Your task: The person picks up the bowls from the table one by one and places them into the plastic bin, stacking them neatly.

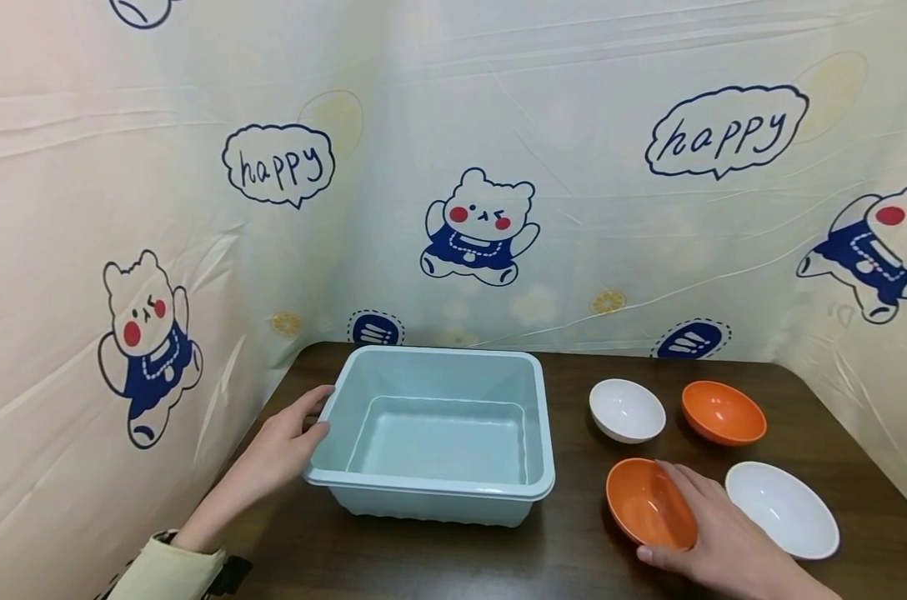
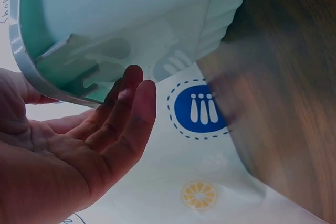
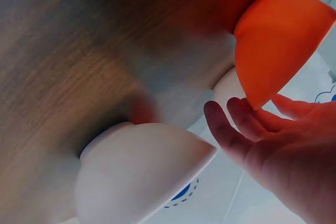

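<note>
A pale blue-green plastic basin (image 1: 431, 487) stands on the dark wooden table. My left hand (image 1: 284, 442) is at its left rim. In the left wrist view, the curved fingers (image 2: 143, 103) lie below the rim along the outer wall, and the thumb is partly hidden behind it. To the right, my right hand (image 1: 712, 525) spans the right side of an orange bowl (image 1: 644, 500), thumb at the near rim and fingers at the far rim. In the right wrist view, that orange bowl (image 3: 278, 43) sits upright on the table with fingertips against its rim.
Right of my right hand is a white bowl (image 1: 784, 512). Farther back stand a smaller white bowl (image 1: 628, 410) and another orange bowl (image 1: 724, 412). A printed sheet (image 1: 573, 208) hangs behind the table (image 1: 566, 575) and on both sides.
</note>
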The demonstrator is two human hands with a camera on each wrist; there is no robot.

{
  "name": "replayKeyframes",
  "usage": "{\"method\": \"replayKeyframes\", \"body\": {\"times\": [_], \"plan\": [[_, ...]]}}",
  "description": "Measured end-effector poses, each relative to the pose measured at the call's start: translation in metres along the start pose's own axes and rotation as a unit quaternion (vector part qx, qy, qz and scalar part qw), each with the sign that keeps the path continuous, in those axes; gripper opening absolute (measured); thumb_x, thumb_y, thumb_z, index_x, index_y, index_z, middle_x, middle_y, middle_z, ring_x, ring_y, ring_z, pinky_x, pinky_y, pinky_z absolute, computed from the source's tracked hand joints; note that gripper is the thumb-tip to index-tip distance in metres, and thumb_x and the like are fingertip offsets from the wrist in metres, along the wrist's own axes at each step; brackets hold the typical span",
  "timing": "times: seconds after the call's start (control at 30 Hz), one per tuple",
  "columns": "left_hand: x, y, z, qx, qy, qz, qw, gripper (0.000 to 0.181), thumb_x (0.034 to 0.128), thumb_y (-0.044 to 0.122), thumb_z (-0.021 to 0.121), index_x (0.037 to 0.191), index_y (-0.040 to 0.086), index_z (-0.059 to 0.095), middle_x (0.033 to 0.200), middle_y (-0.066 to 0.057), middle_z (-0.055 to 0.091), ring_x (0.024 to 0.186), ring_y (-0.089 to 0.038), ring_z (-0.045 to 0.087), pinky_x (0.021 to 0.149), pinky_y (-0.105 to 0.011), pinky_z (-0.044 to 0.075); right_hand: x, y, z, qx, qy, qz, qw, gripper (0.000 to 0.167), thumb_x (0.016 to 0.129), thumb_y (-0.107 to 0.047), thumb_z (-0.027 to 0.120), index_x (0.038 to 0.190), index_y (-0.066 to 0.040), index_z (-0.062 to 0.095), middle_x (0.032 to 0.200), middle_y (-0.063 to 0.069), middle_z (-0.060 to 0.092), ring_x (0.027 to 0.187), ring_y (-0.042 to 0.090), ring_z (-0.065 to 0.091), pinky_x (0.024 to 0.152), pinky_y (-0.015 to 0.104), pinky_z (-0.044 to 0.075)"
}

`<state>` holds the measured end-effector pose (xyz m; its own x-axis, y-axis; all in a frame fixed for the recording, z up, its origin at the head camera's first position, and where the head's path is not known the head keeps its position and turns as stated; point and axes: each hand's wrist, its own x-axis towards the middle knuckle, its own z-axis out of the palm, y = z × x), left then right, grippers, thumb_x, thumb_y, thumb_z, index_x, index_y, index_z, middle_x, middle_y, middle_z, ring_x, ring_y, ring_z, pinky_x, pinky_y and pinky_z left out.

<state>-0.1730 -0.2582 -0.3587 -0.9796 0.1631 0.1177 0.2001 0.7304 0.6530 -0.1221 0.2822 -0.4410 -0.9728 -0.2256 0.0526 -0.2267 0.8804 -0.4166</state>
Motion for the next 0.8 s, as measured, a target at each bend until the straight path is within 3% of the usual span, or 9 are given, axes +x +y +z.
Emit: {"method": "replayKeyframes", "body": {"times": [0.23,0.33,0.57,0.7,0.8], "plan": [[0.0,-0.006,-0.001,-0.062,0.004,-0.031,0.9976,0.045,0.1079,0.004,0.048,0.152,-0.004,0.047,0.129,-0.024,0.065,0.112,-0.034,0.065,0.088,-0.047,0.055,0.0,0.005,0.0,0.028,-0.013,-0.008,0.9995,0.115,0.069,-0.065,0.091,0.152,-0.001,0.044,0.147,0.024,0.052,0.123,0.041,0.055,0.092,0.062,0.052],[0.001,-0.009,-0.003,-0.093,0.002,-0.028,0.9953,0.044,0.1074,0.002,0.048,0.15,-0.007,0.048,0.13,-0.026,0.064,0.111,-0.034,0.065,0.087,-0.043,0.056,0.0,0.007,-0.001,0.043,-0.024,-0.005,0.9988,0.114,0.07,-0.061,0.092,0.153,-0.001,0.042,0.149,0.025,0.05,0.123,0.039,0.055,0.093,0.062,0.052],[-0.001,-0.012,-0.004,-0.168,-0.016,-0.049,0.9844,0.047,0.1074,0.0,0.049,0.153,-0.007,0.043,0.136,-0.03,0.059,0.108,-0.031,0.064,0.076,-0.036,0.06,0.0,0.008,0.0,0.084,-0.031,0.004,0.996,0.118,0.07,-0.056,0.094,0.156,0.0,0.036,0.152,0.025,0.048,0.126,0.04,0.054,0.095,0.062,0.051],[-0.002,-0.012,-0.004,-0.184,-0.021,-0.057,0.981,0.048,0.1074,0.0,0.049,0.154,-0.006,0.042,0.138,-0.031,0.057,0.109,-0.032,0.064,0.078,-0.037,0.06,0.001,0.01,-0.001,0.091,-0.034,0.008,0.9952,0.12,0.07,-0.054,0.095,0.157,0.0,0.033,0.152,0.022,0.048,0.127,0.039,0.054,0.096,0.062,0.051],[-0.002,-0.012,-0.004,-0.192,-0.026,-0.058,0.9794,0.049,0.1076,0.001,0.049,0.155,-0.005,0.042,0.143,-0.031,0.054,0.114,-0.034,0.063,0.08,-0.036,0.06,0.001,0.012,0.0,0.091,-0.03,0.007,0.9954,0.121,0.07,-0.053,0.096,0.158,0.001,0.032,0.152,0.021,0.049,0.127,0.037,0.055,0.096,0.054,0.053]]}}
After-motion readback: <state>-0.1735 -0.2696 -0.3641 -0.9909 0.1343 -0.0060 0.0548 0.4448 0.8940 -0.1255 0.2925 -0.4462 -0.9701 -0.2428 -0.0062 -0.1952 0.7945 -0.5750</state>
